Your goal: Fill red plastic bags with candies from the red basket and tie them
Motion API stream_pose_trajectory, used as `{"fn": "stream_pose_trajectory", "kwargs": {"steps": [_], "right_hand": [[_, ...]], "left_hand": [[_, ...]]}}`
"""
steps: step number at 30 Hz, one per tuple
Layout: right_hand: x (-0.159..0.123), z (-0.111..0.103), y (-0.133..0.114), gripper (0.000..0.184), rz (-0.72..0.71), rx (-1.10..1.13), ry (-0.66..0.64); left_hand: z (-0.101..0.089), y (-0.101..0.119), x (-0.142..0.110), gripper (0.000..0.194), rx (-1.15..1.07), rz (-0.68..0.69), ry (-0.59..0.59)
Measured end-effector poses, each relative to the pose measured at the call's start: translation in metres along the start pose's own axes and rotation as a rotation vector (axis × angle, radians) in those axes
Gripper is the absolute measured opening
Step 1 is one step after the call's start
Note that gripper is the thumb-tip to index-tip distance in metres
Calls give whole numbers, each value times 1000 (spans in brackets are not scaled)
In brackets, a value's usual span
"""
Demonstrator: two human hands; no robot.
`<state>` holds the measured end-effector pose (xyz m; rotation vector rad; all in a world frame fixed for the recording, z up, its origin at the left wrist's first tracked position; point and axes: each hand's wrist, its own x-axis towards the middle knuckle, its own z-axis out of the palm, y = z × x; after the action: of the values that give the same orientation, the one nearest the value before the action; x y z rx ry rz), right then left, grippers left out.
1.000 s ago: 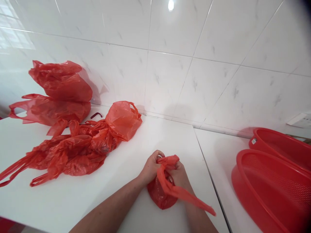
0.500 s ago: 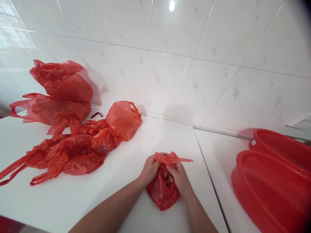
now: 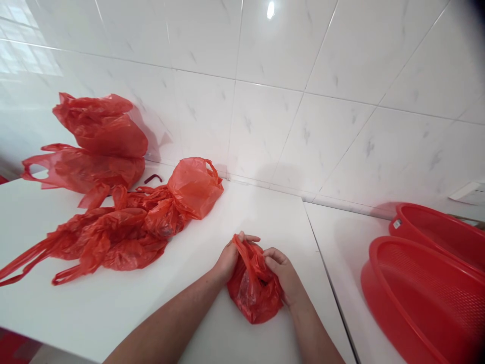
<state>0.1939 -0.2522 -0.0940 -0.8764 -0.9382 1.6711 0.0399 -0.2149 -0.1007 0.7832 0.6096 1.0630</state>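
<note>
A small red plastic bag (image 3: pixel 254 296) is bunched up on the white table in front of me, its top gathered and creased. My left hand (image 3: pixel 229 260) grips its upper left edge, the thumb pressing on the plastic and some fingers behind it. My right hand (image 3: pixel 283 273) pinches the bag's upper right side between thumb and fingers. What lies inside the bag cannot be made out through the plastic.
Several crumpled red plastic bags (image 3: pixel 125 237) lie to the left, with fuller ones (image 3: pixel 109 134) stacked by the tiled wall (image 3: pixel 204 111). A small dark red curved piece (image 3: pixel 153 178) lies behind them. Red plastic baskets (image 3: pixel 394 283) stand at right, beyond a seam in the table (image 3: pixel 197 313).
The long loose strip of the bag, earlier stretching to the right over my right hand, is now drawn in at the top. My right hand has shifted to the bag's right side.
</note>
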Motion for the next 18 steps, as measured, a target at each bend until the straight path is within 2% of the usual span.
{"fn": "stream_pose_trajectory", "kwargs": {"steps": [5, 10, 15, 18], "right_hand": [[0, -1, -2, 18, -22, -48, 5], [-2, -2, -7, 38, -44, -189, 102], [-1, -2, -6, 38, -105, -380, 164], [1, -2, -2, 35, -166, -523, 289]], "left_hand": [[-4, 0, 3, 55, -46, -11, 1], [-3, 1, 3, 45, 87, -16, 52], [0, 3, 0, 43, 239, -56, -77], [-1, 2, 0, 38, 321, -46, -129]]}}
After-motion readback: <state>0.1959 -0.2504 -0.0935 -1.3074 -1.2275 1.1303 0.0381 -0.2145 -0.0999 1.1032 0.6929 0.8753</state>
